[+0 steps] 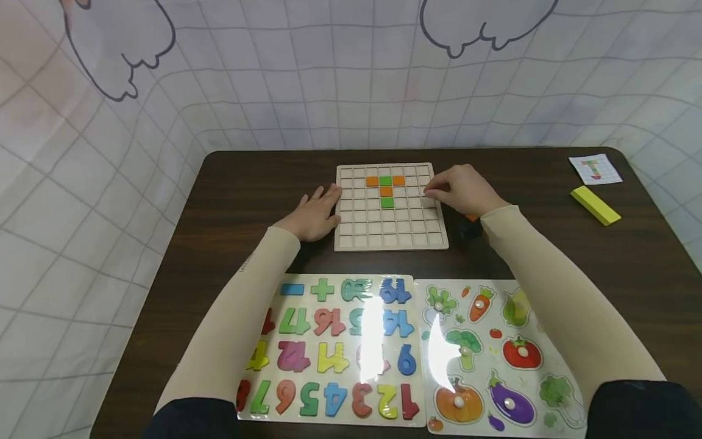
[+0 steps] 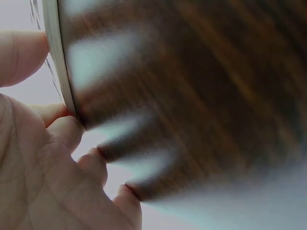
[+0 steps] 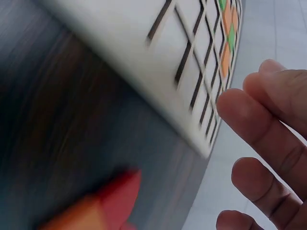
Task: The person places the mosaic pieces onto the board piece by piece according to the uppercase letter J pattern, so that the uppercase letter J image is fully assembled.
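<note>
A pale wooden grid board (image 1: 362,244) lies on the dark table. On its squares, three orange tiles (image 1: 386,191) and two green tiles (image 1: 387,202) form a T shape. My left hand (image 1: 314,216) rests at the board's left edge, fingers spread and fairly straight; in the left wrist view its thumb and a finger touch the board's rim (image 2: 60,57). Over the board's right edge is my right hand (image 1: 463,190), fingers loosely bent, thumb close to the index finger. No piece shows between its fingers (image 3: 259,124) in the right wrist view.
Beneath the right forearm lie orange and red pieces (image 3: 120,196), partly hidden. A card with a coloured T (image 1: 595,169) and a yellow block (image 1: 595,205) sit at the right. Nearer are a number puzzle (image 1: 334,350) and a vegetable puzzle (image 1: 493,390) under the forearms.
</note>
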`<state>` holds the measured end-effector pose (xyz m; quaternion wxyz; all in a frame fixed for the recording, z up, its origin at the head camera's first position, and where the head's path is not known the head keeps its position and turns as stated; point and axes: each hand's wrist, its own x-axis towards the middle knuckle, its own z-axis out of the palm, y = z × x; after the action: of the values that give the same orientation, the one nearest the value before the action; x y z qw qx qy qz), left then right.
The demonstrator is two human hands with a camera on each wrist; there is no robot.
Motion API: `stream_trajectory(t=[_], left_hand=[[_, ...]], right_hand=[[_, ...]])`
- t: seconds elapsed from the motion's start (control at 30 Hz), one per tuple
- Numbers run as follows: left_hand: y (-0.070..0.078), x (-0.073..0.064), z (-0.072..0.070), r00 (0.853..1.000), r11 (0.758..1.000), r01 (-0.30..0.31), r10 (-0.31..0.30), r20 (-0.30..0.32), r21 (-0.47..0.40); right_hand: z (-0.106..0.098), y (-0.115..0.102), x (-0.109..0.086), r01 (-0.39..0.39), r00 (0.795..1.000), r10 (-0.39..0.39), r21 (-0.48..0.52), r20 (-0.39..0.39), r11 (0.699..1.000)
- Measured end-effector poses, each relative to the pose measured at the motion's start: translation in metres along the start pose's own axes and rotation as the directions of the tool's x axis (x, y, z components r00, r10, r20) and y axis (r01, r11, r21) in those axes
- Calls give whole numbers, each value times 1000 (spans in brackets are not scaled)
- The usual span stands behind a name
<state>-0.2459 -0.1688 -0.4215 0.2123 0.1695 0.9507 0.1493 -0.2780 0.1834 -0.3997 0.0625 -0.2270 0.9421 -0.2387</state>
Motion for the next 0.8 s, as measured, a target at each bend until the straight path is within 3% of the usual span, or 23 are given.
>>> stream_trajectory(t=[0.27,0.5,0.8], left_hand=[[0,0,1,1000,1000,-9,9,6,-2],[-2,0,1,1000,1000,2,-2,7,1],[4,-2,-2,1000,1000,10,-10,4,2]], right_hand=[[-14,35,-32,-85,996,86,-66,6,994],[-16,57,-53,-224,974,224,-111,-9,968],[-19,64,-61,-189,979,196,-116,50,975]])
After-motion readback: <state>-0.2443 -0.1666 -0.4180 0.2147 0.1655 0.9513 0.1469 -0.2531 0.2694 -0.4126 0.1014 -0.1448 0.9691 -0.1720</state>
